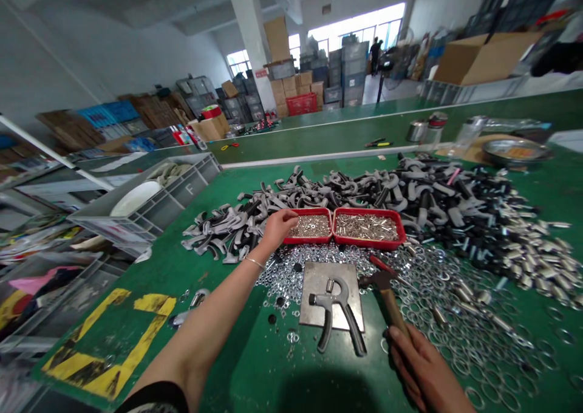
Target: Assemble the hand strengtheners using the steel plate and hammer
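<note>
My left hand (277, 227) reaches over the left end of a red tray (310, 241) of tiny metal parts. Its fingers are curled and pressed together; what they hold, if anything, is too small to see. My right hand (421, 361) is wrapped round the wooden handle of a hammer (389, 297), whose head lies beside the right edge of a square metal plate (314, 328). On that plate rests a grey and black hand grip strengthener (350, 325), its two handles spread toward me and overhanging the near edge.
Another red tray (401, 237) holds small metal pins. Behind the trays lies a heap of grey handles (319, 188). Metal rings (483, 340) and silver cylinders (542, 255) spread to the right. A screwdriver (387, 267) lies near the hammer. A grey crate (182, 188) stands left.
</note>
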`<state>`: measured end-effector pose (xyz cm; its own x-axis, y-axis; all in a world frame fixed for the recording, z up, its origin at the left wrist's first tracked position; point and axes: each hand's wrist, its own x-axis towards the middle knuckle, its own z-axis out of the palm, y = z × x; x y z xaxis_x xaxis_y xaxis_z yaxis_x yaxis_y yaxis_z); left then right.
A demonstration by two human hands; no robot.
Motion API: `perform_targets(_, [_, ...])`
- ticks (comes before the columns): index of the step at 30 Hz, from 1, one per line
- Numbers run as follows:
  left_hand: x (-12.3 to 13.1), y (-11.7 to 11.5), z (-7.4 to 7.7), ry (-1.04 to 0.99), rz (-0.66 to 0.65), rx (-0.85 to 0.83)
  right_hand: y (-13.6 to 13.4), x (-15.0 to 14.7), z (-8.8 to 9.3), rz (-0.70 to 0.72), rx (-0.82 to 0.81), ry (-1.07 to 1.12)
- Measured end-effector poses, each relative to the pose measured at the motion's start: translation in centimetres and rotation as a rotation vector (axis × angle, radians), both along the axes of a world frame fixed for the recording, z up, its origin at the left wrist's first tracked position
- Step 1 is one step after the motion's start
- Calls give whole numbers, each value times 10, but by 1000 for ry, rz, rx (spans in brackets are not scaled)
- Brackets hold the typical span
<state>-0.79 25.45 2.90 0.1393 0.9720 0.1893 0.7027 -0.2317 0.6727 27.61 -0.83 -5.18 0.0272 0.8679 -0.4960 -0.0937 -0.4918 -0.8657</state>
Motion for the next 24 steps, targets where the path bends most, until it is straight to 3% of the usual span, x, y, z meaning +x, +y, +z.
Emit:
perform_targets(6, [33,-85,-22,-155,-272,-233,0,-4,7,-19,11,-28])
perform_targets(9, [44,-111,-34,-48,-301,-163,1,-4,7,-3,12,-46])
perform_targets(14, [51,-117,-40,99,-262,-34,1,-3,8,10,64,-76])
perform_targets(24, [58,-114,-51,170,-260,-6,1,-5,16,9,68,-113])
